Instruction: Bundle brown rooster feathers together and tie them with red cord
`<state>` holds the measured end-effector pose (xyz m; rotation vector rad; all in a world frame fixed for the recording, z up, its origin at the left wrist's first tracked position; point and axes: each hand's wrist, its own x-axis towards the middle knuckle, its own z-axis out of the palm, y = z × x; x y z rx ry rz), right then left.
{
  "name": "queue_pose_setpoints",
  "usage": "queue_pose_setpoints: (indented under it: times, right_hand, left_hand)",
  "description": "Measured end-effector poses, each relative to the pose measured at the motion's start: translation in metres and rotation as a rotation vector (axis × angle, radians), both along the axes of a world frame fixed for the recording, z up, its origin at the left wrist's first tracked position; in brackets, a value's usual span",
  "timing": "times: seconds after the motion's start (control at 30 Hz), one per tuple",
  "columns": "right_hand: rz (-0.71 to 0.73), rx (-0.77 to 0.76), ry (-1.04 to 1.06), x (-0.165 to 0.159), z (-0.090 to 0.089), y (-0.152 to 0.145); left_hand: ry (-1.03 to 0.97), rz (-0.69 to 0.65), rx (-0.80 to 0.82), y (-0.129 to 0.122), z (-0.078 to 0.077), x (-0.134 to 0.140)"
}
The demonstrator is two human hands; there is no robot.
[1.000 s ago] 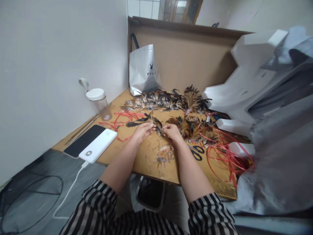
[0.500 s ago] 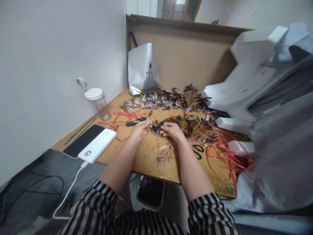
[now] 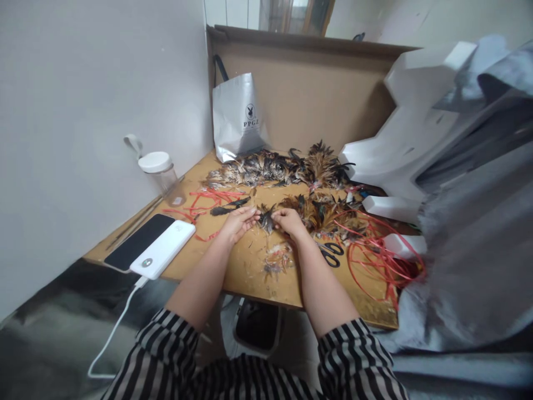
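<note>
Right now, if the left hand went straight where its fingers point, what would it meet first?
The left hand would probably meet the dark feathers beside the right hand; it may already touch them, depth being unclear.

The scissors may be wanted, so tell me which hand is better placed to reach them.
Probably the right hand: the scissors lie beside its forearm, while the left hand is farther off, across the dark feathers.
</note>
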<state>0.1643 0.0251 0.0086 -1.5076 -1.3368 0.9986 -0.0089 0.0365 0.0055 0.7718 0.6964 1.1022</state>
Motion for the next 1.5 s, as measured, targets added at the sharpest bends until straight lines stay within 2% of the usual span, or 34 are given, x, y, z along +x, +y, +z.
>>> queue_pose_setpoints:
  times: [0.3,0.47,0.63,0.77,0.9,1.07,1.2,1.33,1.5]
  right_hand:
    - [-0.051,-0.038,0.548,0.000,0.007,0.003]
    - [-0.017,-0.028,0.687,-0.005,0.012,0.001]
    - [0.006,0.035,0.698,-0.014,0.016,-0.002]
    - [-0.005,0.072,0.648,-0.019,0.017,-0.004]
    - [0.026,0.093,0.647,-0.021,0.014,-0.002]
    - [0.068,0.076,0.678,-0.022,0.012,-0.003]
    - [0.083,0.010,0.560,-0.028,0.012,-0.007]
    - [0.113,-0.043,0.511,-0.034,0.010,-0.010]
    - [0.105,-0.001,0.547,-0.030,0.011,-0.008]
  left_hand:
    - [-0.055,-0.048,0.045,-0.013,0.001,-0.003]
    - [-0.063,-0.102,0.031,-0.016,-0.001,-0.003]
    - [-0.083,-0.210,0.027,-0.015,-0.004,-0.002]
    - [-0.046,-0.238,0.018,-0.015,-0.003,-0.002]
    - [-0.023,-0.216,0.030,-0.015,-0.002,-0.001]
    - [-0.027,-0.111,0.070,-0.015,-0.001,0.000]
    - [-0.021,-0.048,0.116,-0.014,-0.001,0.001]
    - [0.020,-0.076,0.137,-0.015,-0.002,0.003]
    - [0.014,-0.121,0.095,-0.014,-0.002,0.003]
